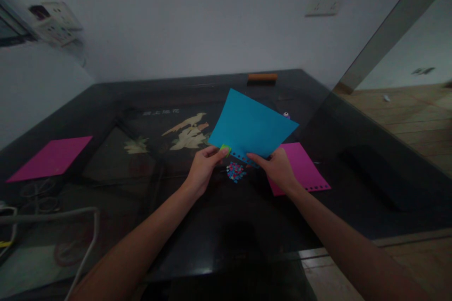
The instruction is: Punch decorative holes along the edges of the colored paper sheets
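A blue sheet of paper (252, 120) is held tilted above the dark table, with a row of punched holes along its near edge. My left hand (205, 164) is closed around a small green hole punch (225, 150), mostly hidden by the fingers, at the sheet's near left corner. Thumb and fingers of my right hand (277, 167) pinch the same edge further right. Just below lies a little heap of pink, blue and white paper cutouts (235, 172). A pink sheet (303, 167) with holes along its near edge lies partly under my right hand.
Another pink sheet (52, 157) lies at the table's left side. Towards the back are an orange-brown cylinder (262, 77) and a small purple-and-white object (286, 115), partly behind the blue sheet. A black flat item (377, 176) rests at right. A white tubular frame (70, 215) stands at lower left.
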A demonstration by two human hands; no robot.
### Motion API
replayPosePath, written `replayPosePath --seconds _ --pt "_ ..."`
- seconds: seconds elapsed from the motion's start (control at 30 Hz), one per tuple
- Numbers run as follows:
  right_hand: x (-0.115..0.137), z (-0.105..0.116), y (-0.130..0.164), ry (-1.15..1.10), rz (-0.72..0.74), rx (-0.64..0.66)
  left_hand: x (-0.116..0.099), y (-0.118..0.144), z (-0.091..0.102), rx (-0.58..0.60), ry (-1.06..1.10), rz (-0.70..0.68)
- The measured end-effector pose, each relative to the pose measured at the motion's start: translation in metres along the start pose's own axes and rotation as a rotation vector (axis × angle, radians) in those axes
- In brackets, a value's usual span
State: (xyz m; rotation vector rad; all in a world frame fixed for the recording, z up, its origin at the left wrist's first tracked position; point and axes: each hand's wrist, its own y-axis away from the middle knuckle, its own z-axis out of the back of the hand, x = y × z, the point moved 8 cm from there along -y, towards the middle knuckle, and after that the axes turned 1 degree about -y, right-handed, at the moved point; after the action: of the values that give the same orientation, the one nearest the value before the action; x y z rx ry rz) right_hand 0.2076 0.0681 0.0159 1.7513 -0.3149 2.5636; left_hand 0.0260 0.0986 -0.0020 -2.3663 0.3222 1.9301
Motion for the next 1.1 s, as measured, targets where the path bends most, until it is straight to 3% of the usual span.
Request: replayPosePath --seconds 1.1 --pt "0.0005 0.0002 0.0009 -0.021 -0.02 -0.007 -0.0087 0.0031 0.0018 -0.032 -0.066 -0.078"
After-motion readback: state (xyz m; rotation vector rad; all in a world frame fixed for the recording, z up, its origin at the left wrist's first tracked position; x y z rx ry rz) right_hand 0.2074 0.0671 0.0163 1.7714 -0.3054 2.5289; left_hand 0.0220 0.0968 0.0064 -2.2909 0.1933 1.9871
